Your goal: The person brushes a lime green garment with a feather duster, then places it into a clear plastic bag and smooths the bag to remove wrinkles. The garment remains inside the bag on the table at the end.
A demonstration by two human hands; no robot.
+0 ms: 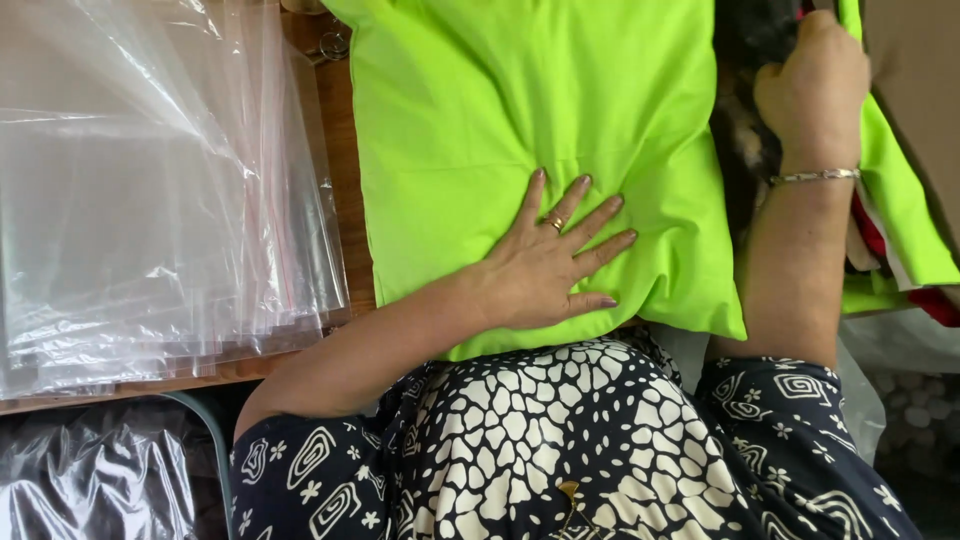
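At the far left of the frame lies a stack of clear plastic bags (150,200), flat and glossy, several with a thin red strip along one edge. They rest on the brown wooden table (345,130), whose bare surface shows as a narrow band beside them. In the lower left corner sits a crumpled dark plastic sack (90,470).

The lime-green fabric bundle (540,110) fills the middle of the frame, from the top edge down to the person's lap. It looks soft, light and puffy, creasing wherever it is pressed, so it would likely sag if lifted by one corner; the two side edges or the seamed lower edge seem the best places to take hold. The left hand (545,265) rests flat on its lower middle, fingers (600,215) spread apart, palm down, pressing and not gripping; a ring sits on one finger.

At the upper right, the right hand (815,85), with a thin bracelet at the wrist, reaches into a gap beside more green cloth (900,200). Its fingers are curled and partly hidden, so whether they grip anything cannot be told. Red and white fabric (880,250) shows beneath the green at the right edge.
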